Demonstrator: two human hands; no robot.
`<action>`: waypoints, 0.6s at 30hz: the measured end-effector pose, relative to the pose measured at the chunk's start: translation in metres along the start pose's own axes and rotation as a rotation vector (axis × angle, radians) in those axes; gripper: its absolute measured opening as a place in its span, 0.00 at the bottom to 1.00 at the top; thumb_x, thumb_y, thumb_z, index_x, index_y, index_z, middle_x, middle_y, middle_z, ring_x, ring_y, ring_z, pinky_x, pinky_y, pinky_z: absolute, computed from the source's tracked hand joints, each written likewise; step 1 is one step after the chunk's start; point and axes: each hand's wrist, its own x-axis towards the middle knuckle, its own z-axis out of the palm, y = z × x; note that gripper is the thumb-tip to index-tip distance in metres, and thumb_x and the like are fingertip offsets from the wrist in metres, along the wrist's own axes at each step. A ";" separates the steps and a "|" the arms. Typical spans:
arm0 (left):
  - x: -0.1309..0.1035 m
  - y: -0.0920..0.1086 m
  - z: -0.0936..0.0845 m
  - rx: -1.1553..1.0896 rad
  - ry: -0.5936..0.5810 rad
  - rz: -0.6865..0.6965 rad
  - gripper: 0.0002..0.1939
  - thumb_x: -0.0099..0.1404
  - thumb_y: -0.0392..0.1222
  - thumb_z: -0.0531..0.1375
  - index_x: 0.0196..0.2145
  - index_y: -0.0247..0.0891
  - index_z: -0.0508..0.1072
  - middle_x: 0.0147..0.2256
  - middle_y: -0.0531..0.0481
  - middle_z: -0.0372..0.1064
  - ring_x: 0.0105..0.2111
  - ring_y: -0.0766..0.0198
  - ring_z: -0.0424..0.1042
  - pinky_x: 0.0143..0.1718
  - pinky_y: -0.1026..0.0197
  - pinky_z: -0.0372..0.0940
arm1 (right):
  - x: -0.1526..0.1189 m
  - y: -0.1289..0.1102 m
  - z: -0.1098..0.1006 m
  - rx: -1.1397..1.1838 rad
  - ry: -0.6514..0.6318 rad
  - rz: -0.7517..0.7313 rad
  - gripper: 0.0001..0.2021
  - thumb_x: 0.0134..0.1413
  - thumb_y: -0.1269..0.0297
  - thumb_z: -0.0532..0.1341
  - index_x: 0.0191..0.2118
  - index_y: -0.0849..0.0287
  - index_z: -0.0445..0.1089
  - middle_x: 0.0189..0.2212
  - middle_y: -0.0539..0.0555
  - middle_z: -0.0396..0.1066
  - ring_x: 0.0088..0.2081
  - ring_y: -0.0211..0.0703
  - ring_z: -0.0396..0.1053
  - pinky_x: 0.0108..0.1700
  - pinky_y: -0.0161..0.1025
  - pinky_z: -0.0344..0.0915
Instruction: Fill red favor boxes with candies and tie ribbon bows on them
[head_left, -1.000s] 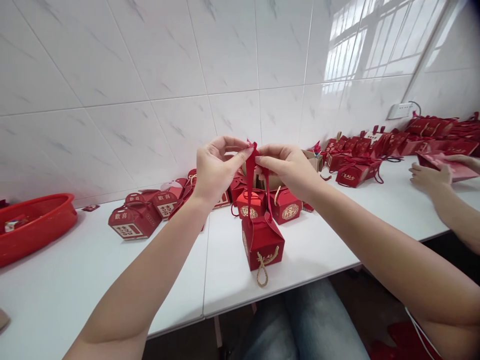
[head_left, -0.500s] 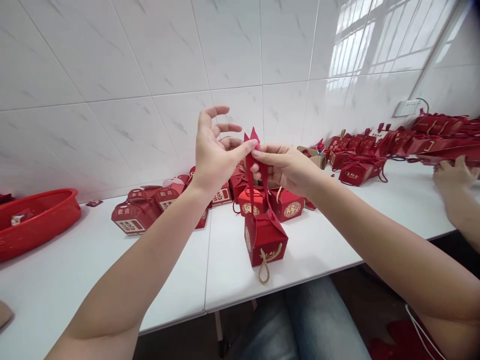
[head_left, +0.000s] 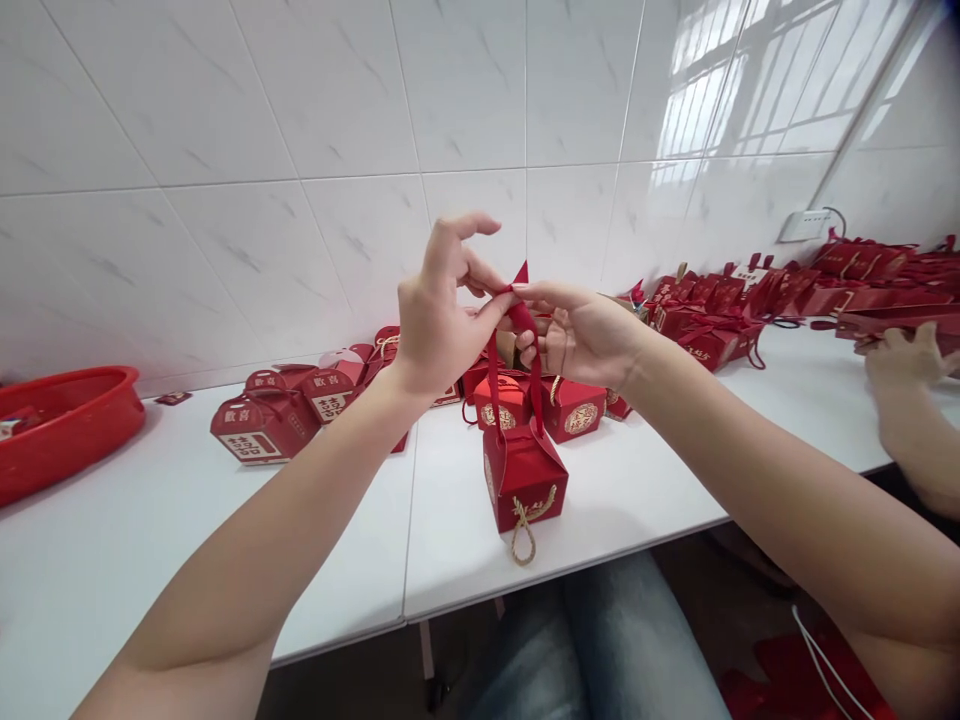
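A small red gift box [head_left: 526, 475] with gold print and a gold cord loop [head_left: 524, 545] stands upright near the table's front edge. From its top a red ribbon [head_left: 536, 385] rises in two strands to my hands. My left hand [head_left: 450, 300] pinches the ribbon near its ends between thumb and finger, the other fingers raised and curled. Touching it from the right, my right hand [head_left: 574, 325] also holds the ribbon, which bends over between the fingertips. One pointed ribbon end sticks up above them. Part of the ribbon is hidden behind the fingers.
Red gift boxes [head_left: 262, 425] stand along the tiled wall behind my arms. A red plastic basin [head_left: 75, 440] sits at the far left. More red boxes [head_left: 705, 330] are piled at the right, where another person's hand [head_left: 907, 355] touches a red box. A power socket [head_left: 806, 225] is on the wall.
The ribbon ends were side by side and upright; now one is bent over between my fingers. My left hand has turned and its fingers have curled in. The box stays put on the table.
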 end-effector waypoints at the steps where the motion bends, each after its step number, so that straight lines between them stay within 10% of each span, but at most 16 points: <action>1: 0.000 0.000 -0.001 -0.007 -0.004 -0.028 0.23 0.48 0.27 0.67 0.41 0.43 0.70 0.25 0.57 0.68 0.36 0.63 0.73 0.41 0.62 0.66 | 0.000 0.000 0.000 0.005 0.010 -0.002 0.06 0.48 0.65 0.66 0.32 0.61 0.71 0.27 0.52 0.68 0.25 0.35 0.66 0.26 0.34 0.66; 11: 0.001 -0.025 -0.011 -0.013 -0.245 0.311 0.16 0.52 0.32 0.65 0.39 0.40 0.71 0.30 0.53 0.71 0.34 0.63 0.73 0.44 0.57 0.66 | 0.001 0.000 -0.011 -0.239 -0.013 -0.140 0.05 0.47 0.65 0.66 0.29 0.61 0.73 0.24 0.49 0.69 0.28 0.34 0.66 0.33 0.34 0.66; 14: 0.001 -0.025 -0.011 -0.137 -0.155 0.121 0.09 0.57 0.31 0.59 0.37 0.37 0.69 0.35 0.50 0.71 0.38 0.64 0.72 0.41 0.60 0.67 | -0.002 -0.002 -0.016 -0.568 -0.025 -0.298 0.08 0.47 0.62 0.67 0.32 0.62 0.75 0.27 0.52 0.73 0.31 0.37 0.69 0.36 0.38 0.68; 18: 0.002 -0.027 -0.009 -0.252 -0.334 -0.393 0.07 0.60 0.27 0.54 0.33 0.33 0.71 0.32 0.50 0.72 0.31 0.68 0.73 0.34 0.64 0.69 | -0.005 -0.006 -0.020 -1.104 -0.088 -0.711 0.06 0.51 0.67 0.63 0.33 0.60 0.77 0.34 0.56 0.76 0.35 0.42 0.72 0.38 0.41 0.69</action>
